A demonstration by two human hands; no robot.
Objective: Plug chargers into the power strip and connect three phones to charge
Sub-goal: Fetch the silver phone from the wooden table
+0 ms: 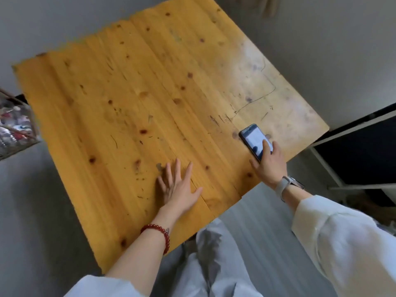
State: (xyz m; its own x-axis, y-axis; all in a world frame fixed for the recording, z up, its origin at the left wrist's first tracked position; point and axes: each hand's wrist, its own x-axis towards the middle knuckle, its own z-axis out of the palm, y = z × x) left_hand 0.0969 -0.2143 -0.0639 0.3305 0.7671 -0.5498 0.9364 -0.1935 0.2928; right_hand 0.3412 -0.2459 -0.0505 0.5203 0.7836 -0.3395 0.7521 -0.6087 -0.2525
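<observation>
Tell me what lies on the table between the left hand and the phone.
Head view: only bare wood of the table lies between the left hand and the phone, which the right hand holds.

Honey-yellow knotty wooden table [132,99], black phone [255,142], dark red bead bracelet [159,233], pale grey watch strap [282,186], white sleeves [342,243]

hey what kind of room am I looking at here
Probably a plain room in a home or workshop, though it's hard to be sure: a worn, scratched wooden table, a bare grey floor, and a wire basket of mixed items beside the table.
</observation>
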